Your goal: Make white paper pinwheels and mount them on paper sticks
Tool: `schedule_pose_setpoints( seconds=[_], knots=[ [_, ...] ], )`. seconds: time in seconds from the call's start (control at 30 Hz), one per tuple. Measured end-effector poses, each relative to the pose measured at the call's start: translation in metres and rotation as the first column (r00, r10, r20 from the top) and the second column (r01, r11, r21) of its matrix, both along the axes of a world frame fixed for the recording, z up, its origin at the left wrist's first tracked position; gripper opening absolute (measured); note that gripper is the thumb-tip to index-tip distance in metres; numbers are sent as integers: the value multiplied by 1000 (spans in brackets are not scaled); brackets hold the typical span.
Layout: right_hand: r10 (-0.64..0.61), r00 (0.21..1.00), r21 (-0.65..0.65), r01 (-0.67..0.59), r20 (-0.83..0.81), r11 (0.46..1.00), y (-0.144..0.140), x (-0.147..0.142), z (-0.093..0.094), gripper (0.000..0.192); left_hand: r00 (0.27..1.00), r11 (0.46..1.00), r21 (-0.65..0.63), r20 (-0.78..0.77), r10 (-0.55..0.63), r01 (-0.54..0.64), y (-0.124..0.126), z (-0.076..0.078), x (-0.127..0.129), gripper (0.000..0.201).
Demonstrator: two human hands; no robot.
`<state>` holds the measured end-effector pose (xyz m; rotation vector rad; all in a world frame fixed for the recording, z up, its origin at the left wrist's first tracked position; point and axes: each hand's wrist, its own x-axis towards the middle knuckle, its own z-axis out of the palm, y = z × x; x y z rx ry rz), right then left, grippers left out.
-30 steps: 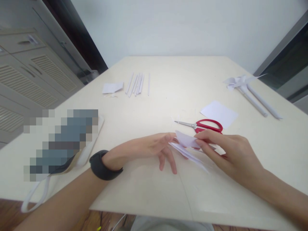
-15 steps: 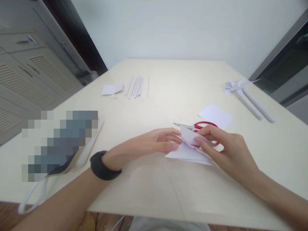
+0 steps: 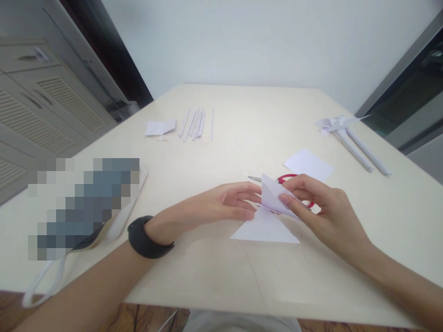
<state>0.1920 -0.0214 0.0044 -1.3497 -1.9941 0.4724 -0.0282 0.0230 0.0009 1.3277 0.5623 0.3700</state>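
A folded white sheet of paper [image 3: 266,228] is between my hands near the front of the table. My right hand [image 3: 320,207] pinches a raised flap of it between thumb and fingers. On the other side, my left hand [image 3: 228,203] holds the paper's left part, thumb in front; its fingertips are partly hidden behind the flap. Scissors with red handles [image 3: 288,177] lie just behind, largely covered by the paper and my right hand. Beyond them is a flat white paper square [image 3: 309,163].
Several thin paper rolls [image 3: 196,124] lie at the back left beside a creased paper piece [image 3: 160,127]. A white paper pinwheel shape [image 3: 337,123] with two thicker rolls [image 3: 368,151] is at the right. A pixelated object with a white strap [image 3: 29,295] occupies the left.
The raised flap has been lifted more upright, and the lower part of the paper has spread toward me. The scissors are now more covered.
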Motion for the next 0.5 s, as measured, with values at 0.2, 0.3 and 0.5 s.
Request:
schedule_pose_setpoints(
  seconds=[0.2, 0.3, 0.5],
  knots=[
    [33, 999, -67, -34, -13, 997, -1, -1, -1, 8, 999, 999, -22, -19, 33, -33, 2, -5, 2, 42],
    [52, 995, -86, -59, -80, 995, -3, -3, -1, 13, 999, 998, -59, -30, 14, -16, 3, -4, 5, 34],
    [134, 990, -59, -131, 38, 990, -2, -3, 0, 10, 1000, 999, -45, 3, 0, 1, 4, -3, 7, 20]
  ],
)
